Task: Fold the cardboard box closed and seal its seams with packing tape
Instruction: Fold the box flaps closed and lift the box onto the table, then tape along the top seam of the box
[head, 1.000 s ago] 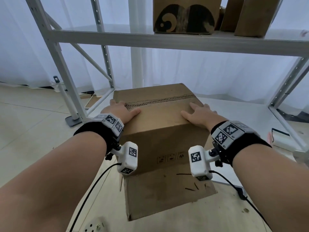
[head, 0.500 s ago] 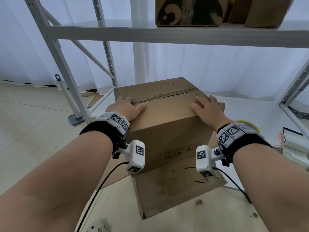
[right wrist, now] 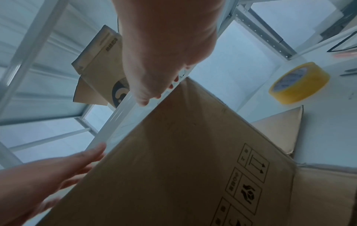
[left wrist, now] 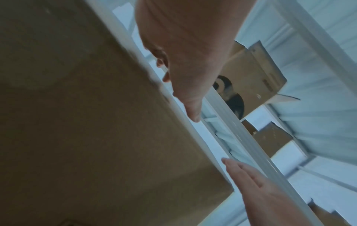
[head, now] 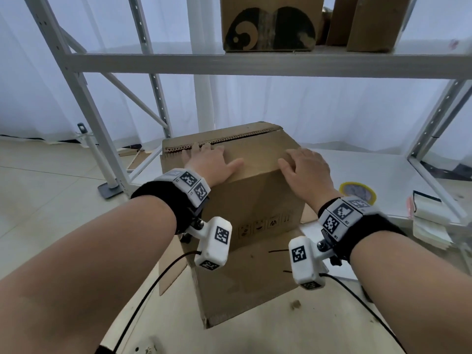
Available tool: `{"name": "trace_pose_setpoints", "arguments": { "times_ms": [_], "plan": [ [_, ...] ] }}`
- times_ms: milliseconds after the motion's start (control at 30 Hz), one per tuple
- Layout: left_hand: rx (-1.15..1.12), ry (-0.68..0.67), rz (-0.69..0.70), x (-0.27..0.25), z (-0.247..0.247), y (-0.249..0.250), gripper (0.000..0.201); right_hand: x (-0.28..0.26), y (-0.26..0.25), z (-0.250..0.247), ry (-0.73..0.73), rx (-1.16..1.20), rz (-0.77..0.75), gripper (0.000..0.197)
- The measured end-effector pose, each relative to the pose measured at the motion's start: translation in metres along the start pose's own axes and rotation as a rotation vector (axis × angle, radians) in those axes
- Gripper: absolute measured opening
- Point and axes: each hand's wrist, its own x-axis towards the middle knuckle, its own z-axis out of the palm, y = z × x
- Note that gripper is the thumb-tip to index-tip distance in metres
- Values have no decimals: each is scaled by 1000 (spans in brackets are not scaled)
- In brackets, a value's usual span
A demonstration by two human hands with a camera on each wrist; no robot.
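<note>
A brown cardboard box stands in front of me with its top flaps folded down and a jagged seam running across the top. My left hand lies flat on the near top flap at the left, fingers straight. My right hand presses flat on the same flap at the right. Both bottom flaps spread out under the box on the near side. A yellow roll of packing tape lies on the white surface just right of the box, also clear in the right wrist view as tape.
A white metal rack spans overhead and holds other cardboard boxes. Its uprights stand at the left and right. A stack of papers lies at the far right. Cables trail from both wrist cameras.
Both hands have slid further onto the box top, the left one towards the seam. The view has tilted, so the tape roll now shows fully beside my right wrist.
</note>
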Motion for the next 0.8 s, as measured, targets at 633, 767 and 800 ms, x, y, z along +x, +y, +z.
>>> {"name": "trace_pose_setpoints", "arguments": {
  "times_ms": [633,767,800],
  "plan": [
    [-72,270,880,1,104,185,26,-41,207,13,-213,-9,462,44],
    [-16,53,800,31,142,212,34,-28,234,31,-247,-39,467,51],
    [-19,21,793,40,149,219,34,-20,240,39,-260,-72,452,53]
  ]
}}
